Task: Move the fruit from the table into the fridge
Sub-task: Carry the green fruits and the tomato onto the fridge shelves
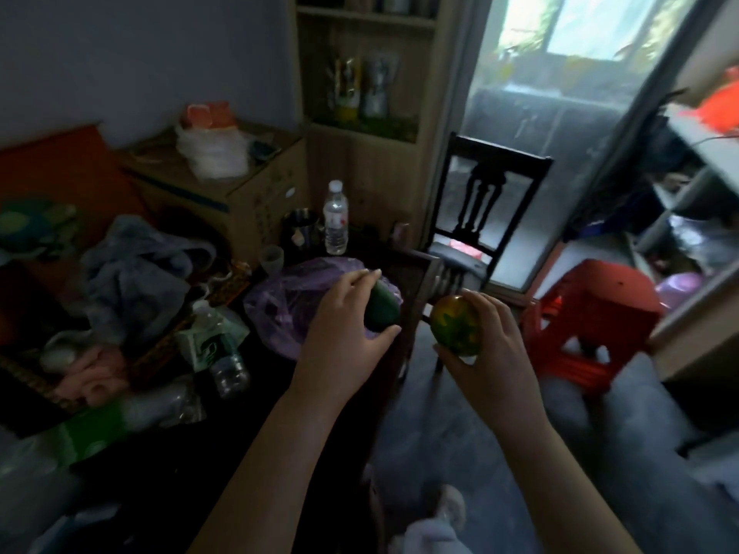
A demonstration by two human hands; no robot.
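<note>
- Green, nearly black in this light: the dark fruit (382, 311), gripped by the left hand (340, 325), fingers curled over its far side, thumb beneath; we see only the strip between them, too little to name its kind.
- We place it above a purple plastic bag (286, 301) crumpled on the tabletop (256, 425); whether fruit and bag touch we cannot tell.
- Right hand (496, 347) curled round the mottled fruit (456, 325), yellow, orange and green, held past the tabletop's right edge, over the floor (448, 433); the palm hides its near side.
- Tabletop so dark that its edge shows only faintly; in the blurred heap at its left we recognise little beyond a crushed bottle (226, 367) and grey cloth (132, 281).
- Upright water bottle (335, 221) behind the bag, label unreadable.
- Dark chair (488, 201) and red stool (592, 313) beyond the right hand, the stool smeared by blur.
- Both forearms are cut off by the lower edge.
</note>
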